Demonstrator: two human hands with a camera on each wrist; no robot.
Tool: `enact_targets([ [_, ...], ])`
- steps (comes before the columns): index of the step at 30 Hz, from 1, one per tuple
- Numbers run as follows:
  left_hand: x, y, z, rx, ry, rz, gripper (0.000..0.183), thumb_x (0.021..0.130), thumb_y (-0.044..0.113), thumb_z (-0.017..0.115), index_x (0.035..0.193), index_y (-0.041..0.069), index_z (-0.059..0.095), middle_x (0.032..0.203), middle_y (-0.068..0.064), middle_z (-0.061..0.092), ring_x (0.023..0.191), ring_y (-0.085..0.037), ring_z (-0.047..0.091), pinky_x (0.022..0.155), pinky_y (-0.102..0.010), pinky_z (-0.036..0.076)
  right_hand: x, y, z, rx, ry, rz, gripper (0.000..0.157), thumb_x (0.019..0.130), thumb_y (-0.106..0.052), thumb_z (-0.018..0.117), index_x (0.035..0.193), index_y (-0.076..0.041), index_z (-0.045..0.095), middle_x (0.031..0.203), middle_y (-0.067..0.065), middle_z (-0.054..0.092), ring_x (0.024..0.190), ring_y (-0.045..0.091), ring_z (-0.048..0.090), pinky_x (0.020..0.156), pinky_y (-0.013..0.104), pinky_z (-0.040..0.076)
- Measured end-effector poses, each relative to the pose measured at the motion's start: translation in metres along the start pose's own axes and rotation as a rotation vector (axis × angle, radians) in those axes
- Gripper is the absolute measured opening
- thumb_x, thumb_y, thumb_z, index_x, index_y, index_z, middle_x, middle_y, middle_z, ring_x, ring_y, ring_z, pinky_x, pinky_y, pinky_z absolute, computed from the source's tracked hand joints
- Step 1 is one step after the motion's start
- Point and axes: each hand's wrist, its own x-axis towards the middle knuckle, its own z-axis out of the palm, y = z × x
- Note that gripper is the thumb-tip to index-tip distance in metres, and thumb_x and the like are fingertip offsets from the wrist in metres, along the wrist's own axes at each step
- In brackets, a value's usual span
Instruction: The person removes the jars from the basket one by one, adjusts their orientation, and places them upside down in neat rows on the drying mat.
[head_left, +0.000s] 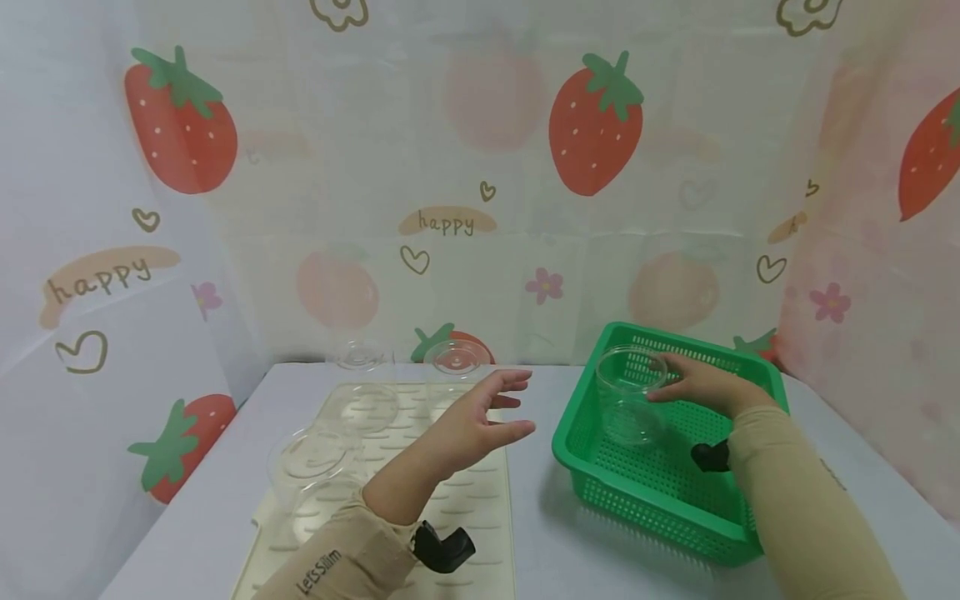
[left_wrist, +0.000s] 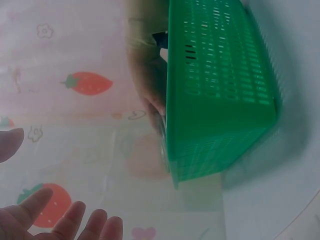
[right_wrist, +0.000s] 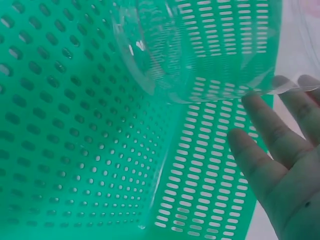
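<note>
My right hand (head_left: 701, 385) is at the rim of a clear plastic cup (head_left: 630, 408) inside the green basket (head_left: 652, 483). Its fingertips touch the cup near the rim, and it seems to pinch the wall there. In the right wrist view, the cup (right_wrist: 220, 55) shows against the basket's slotted side, with fingers (right_wrist: 270, 130) at its edge. My left hand (head_left: 468, 429) hovers over a cream ridged mat (head_left: 465, 533), fingers spread and nothing in them. Behind and beside it, three more clear cups stand on the mat, among them a front one (head_left: 311, 471).
A white table (head_left: 536, 517) carries the mat on the left and the basket on the right. Curtains with strawberry prints (head_left: 596, 125) close off the back and both sides. The other two clear cups stand towards the back, a middle one (head_left: 363, 408) and a right one (head_left: 456, 360).
</note>
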Motion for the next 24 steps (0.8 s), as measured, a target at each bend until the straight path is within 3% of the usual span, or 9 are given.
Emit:
enact_targets([
  [8, 0.000, -0.001, 0.001, 0.004, -0.010, -0.006, 0.055, 0.085, 0.026, 0.064, 0.134, 0.029, 0.039, 0.135, 0.004, 0.041, 0.121, -0.022, 0.043, 0.090, -0.039, 0.044, 0.005, -0.001, 0.005, -0.007, 0.003, -0.037, 0.098, 0.078, -0.040, 0.070, 0.146, -0.006, 0.009, 0.148, 0.021, 0.017, 0.125, 0.046, 0.032, 0.097, 0.055, 0.032],
  [17, 0.000, -0.002, 0.001, 0.005, -0.009, -0.005, 0.056, 0.086, 0.025, 0.064, 0.135, 0.025, 0.039, 0.136, 0.001, 0.042, 0.122, -0.026, 0.043, 0.090, -0.040, 0.044, 0.009, -0.001, 0.006, 0.007, 0.020, -0.080, 0.097, 0.074, -0.036, 0.074, 0.144, -0.004, 0.015, 0.147, 0.020, 0.021, 0.126, 0.046, 0.029, 0.096, 0.054, 0.035],
  [20, -0.005, 0.009, 0.000, 0.001, -0.009, -0.013, 0.055, 0.087, 0.021, 0.063, 0.136, 0.020, 0.039, 0.136, -0.003, 0.042, 0.122, -0.028, 0.042, 0.091, -0.042, 0.044, 0.010, -0.002, 0.007, 0.030, 0.013, -0.100, 0.094, 0.075, -0.033, 0.074, 0.143, -0.003, 0.017, 0.146, 0.021, 0.022, 0.127, 0.044, 0.031, 0.096, 0.053, 0.036],
  [24, -0.004, 0.009, 0.000, 0.003, -0.008, -0.013, 0.055, 0.087, 0.018, 0.063, 0.136, 0.018, 0.038, 0.137, -0.005, 0.041, 0.122, -0.029, 0.042, 0.091, -0.043, 0.043, 0.010, -0.003, 0.006, 0.037, 0.011, -0.113, 0.092, 0.076, -0.032, 0.074, 0.143, -0.003, 0.019, 0.145, 0.022, 0.024, 0.127, 0.043, 0.032, 0.096, 0.052, 0.037],
])
